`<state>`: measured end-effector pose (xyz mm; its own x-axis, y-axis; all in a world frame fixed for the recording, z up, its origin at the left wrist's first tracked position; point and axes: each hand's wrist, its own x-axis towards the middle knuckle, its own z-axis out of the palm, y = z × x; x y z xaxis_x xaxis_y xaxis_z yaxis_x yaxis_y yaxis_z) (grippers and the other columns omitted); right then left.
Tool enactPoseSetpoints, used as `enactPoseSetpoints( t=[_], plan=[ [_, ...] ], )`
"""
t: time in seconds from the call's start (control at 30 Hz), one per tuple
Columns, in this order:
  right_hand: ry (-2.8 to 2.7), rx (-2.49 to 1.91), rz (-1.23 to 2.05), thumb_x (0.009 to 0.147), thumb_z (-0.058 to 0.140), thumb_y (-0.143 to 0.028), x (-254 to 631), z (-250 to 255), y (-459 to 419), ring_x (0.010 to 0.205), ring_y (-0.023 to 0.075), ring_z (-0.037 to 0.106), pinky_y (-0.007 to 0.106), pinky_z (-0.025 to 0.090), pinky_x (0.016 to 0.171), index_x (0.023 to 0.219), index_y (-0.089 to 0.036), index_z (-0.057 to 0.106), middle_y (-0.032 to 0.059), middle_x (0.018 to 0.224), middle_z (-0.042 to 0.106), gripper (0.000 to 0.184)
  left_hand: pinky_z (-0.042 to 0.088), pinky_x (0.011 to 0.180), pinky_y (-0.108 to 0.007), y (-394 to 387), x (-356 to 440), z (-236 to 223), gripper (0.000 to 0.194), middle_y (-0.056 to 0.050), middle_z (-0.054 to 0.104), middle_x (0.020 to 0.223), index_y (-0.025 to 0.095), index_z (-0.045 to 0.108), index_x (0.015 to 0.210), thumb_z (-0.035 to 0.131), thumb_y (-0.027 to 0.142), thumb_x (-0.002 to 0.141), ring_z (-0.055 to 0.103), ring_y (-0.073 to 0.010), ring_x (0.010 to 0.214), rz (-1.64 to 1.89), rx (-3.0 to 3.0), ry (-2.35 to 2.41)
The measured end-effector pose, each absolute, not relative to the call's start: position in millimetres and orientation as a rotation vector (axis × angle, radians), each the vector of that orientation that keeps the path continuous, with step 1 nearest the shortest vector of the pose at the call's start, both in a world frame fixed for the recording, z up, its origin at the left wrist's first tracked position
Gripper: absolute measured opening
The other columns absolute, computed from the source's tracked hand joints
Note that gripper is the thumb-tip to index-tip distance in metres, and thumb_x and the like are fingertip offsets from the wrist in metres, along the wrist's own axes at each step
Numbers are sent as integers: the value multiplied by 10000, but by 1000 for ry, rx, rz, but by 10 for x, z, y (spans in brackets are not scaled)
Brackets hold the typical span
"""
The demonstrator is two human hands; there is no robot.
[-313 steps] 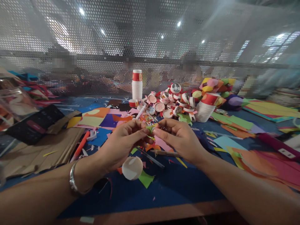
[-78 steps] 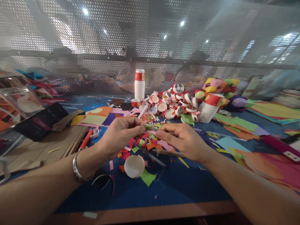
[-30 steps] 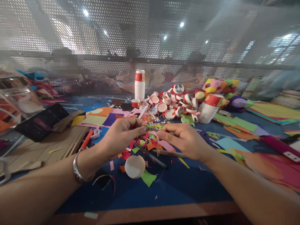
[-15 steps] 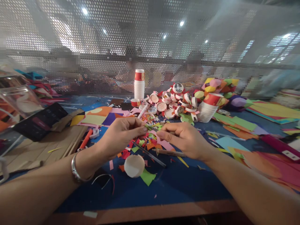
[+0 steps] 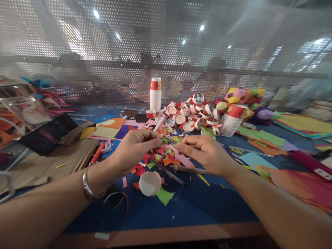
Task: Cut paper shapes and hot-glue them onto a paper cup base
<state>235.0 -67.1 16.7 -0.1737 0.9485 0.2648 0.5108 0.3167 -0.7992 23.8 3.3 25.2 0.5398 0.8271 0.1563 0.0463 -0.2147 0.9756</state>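
Left hand (image 5: 136, 149) and right hand (image 5: 204, 152) held facing, above worktop (image 5: 207, 204).
Green paper (image 5: 164, 140) pinched in left fingers; right fingers curled inward, their grip hidden, cannot tell.

Small lights (image 5: 202, 27) are glaring from eleven to two o'clock, and edges are smearing at nine and three! Soft shadow is darkening the tabletop (image 5: 202, 204) at five.

Bright lights (image 5: 202, 27) show in a perforated grey screen (image 5: 166, 48) beyond the blue table (image 5: 207, 207).
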Motion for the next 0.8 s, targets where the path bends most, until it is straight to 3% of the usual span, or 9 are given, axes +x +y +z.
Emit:
enactPoseSetpoints(
  t=[0.8],
  plan=[
    [-1840, -1261, 736, 933, 599, -545, 2335, 155, -678, 521, 82, 304, 255, 232, 476, 722, -157, 613, -62, 577, 391, 442, 450, 623, -238, 29, 217, 233, 150, 1, 672, 665, 148, 712, 744, 749, 279, 807, 571, -93, 616, 834, 1641, 723]
  ],
)
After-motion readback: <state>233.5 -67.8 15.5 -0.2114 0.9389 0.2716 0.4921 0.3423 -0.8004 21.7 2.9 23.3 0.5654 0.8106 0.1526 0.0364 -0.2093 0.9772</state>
